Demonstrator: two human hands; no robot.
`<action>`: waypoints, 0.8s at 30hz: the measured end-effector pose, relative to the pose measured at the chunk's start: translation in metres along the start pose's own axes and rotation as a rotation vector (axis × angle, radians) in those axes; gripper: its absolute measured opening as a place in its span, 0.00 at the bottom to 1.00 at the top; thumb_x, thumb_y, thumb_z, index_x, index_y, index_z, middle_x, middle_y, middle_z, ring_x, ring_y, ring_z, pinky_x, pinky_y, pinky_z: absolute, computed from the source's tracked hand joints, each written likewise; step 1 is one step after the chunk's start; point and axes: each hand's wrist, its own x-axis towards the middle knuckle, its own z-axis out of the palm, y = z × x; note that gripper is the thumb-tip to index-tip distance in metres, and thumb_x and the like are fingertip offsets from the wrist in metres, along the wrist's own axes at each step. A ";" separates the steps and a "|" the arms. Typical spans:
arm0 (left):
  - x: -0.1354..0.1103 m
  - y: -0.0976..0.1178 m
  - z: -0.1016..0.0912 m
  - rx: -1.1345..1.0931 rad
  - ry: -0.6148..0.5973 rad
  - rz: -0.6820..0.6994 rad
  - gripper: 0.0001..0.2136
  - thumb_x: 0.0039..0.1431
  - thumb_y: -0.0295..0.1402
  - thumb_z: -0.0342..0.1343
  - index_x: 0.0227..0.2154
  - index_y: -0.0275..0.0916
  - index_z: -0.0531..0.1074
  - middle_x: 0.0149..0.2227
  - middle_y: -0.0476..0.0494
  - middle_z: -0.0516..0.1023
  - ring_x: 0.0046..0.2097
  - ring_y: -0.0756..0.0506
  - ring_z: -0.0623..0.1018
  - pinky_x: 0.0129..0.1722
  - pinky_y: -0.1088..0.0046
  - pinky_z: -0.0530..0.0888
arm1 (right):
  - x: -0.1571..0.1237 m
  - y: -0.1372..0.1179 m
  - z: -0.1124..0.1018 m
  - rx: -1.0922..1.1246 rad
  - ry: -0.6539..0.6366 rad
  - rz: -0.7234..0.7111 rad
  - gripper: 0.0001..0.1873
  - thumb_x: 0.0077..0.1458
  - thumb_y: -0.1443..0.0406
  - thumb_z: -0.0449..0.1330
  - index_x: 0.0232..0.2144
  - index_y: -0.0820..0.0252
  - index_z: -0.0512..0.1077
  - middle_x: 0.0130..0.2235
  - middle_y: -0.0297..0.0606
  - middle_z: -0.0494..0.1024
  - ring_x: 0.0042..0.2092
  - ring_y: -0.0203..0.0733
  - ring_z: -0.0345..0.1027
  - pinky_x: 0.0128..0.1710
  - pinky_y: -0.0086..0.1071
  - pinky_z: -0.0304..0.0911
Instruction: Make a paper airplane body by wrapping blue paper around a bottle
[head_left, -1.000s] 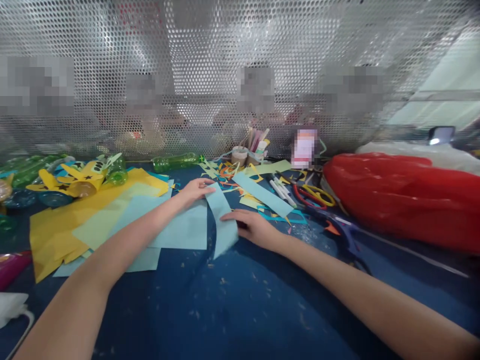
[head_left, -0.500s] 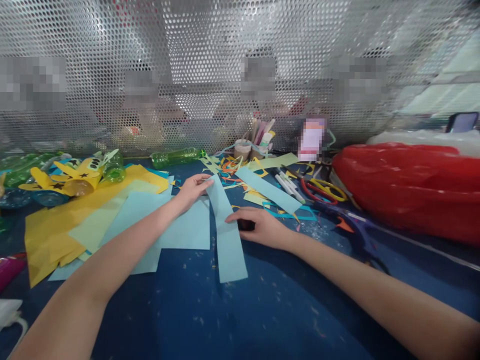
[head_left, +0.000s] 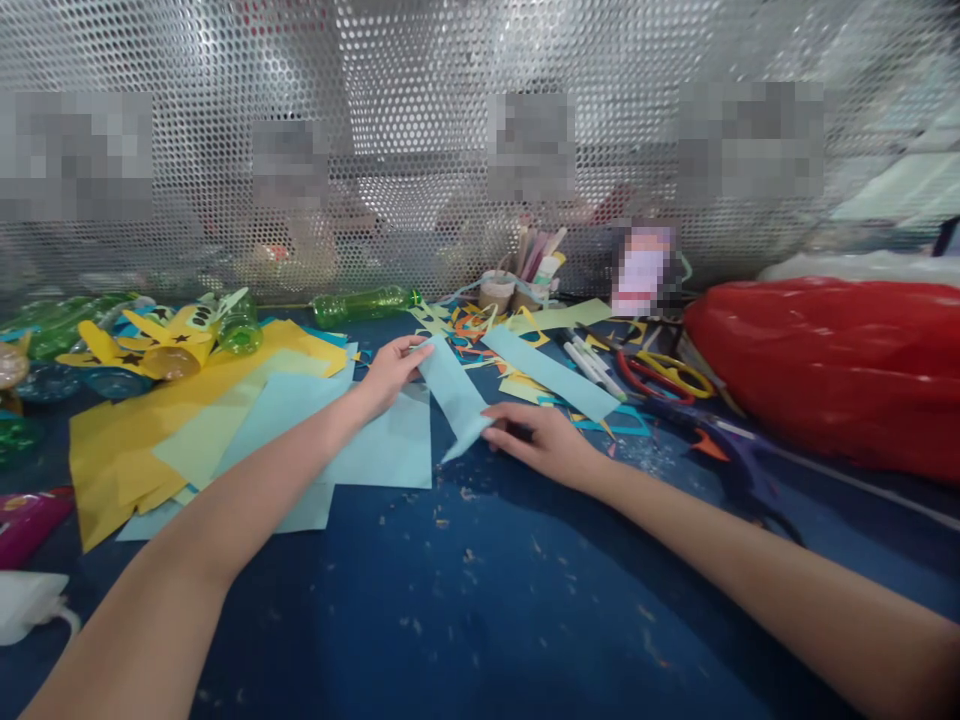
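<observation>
Between my hands a light blue paper strip (head_left: 455,385) is held above the table, its near end bent over to the left. My left hand (head_left: 395,372) pinches the strip's far end between thumb and fingers. At the lower right edge, the fingertips of my right hand (head_left: 546,442) close on the strip near the bend. A second light blue strip (head_left: 551,373) lies flat just beyond my right hand. Under and beside my left forearm are light blue sheets (head_left: 386,445), with yellow paper (head_left: 105,465) further left.
Green plastic bottles (head_left: 364,304) and yellow paper cutouts (head_left: 180,335) line the back left. Markers (head_left: 589,362), scissors (head_left: 667,375) and paper scraps lie at the back right, near a large red plastic bag (head_left: 825,375). A perforated metal screen (head_left: 420,110) stands behind.
The strip's near end, which hung down flat toward me, is now folded up and over. My right hand has shifted slightly and now pinches the strip's edge. The view has turned a little left.
</observation>
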 end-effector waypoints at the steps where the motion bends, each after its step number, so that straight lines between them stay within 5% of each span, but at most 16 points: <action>1: 0.000 0.000 0.000 0.006 -0.003 0.002 0.18 0.38 0.40 0.69 0.31 0.36 0.72 0.28 0.49 0.76 0.31 0.50 0.75 0.37 0.71 0.74 | 0.001 0.000 0.000 0.009 0.041 0.062 0.17 0.58 0.52 0.55 0.36 0.58 0.73 0.24 0.33 0.76 0.25 0.37 0.69 0.29 0.30 0.64; 8: -0.001 0.001 0.000 0.032 -0.029 0.001 0.15 0.41 0.40 0.67 0.30 0.37 0.73 0.28 0.50 0.76 0.31 0.50 0.75 0.36 0.72 0.73 | 0.008 0.011 -0.001 0.072 0.219 0.297 0.22 0.50 0.44 0.58 0.26 0.57 0.68 0.17 0.29 0.68 0.20 0.37 0.63 0.24 0.31 0.60; 24: -0.004 0.003 0.002 0.100 -0.140 -0.069 0.21 0.46 0.51 0.63 0.29 0.35 0.75 0.32 0.39 0.82 0.39 0.41 0.80 0.42 0.65 0.73 | 0.009 0.020 0.001 0.119 0.138 0.284 0.18 0.52 0.49 0.59 0.30 0.57 0.69 0.22 0.31 0.72 0.24 0.37 0.66 0.26 0.32 0.64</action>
